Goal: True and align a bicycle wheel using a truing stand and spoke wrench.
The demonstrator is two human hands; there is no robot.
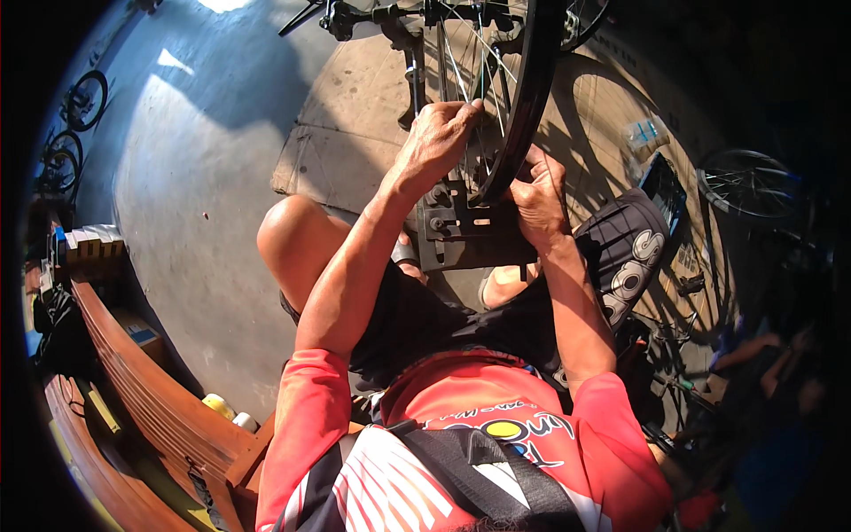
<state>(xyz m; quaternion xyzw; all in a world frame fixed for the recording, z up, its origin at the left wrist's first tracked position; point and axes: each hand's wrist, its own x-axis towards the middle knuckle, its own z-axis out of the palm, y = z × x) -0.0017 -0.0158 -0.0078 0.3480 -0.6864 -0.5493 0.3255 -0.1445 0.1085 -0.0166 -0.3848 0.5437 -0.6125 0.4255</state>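
Silver spokes (pixel 455 68) seem under adjustment: your left hand (pixel 438 142) pinches 1; your right hand (pixel 540 202) curls, hold unclear; next, likely, steady the wheel (pixel 534 75).

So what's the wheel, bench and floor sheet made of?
Wheel: thin, glinting spokes look metal; the dull black outer ring might be rubber. Bench: probably varnished wood, reddish-brown, slatted, softly shiny. Sheet: likely cardboard, matte tan with a straight crease.

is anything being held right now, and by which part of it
The left grip appears to pinch the bicycle wheel among its spokes; the right grip is beside the wheel's near edge, but whether it holds anything cannot be told.
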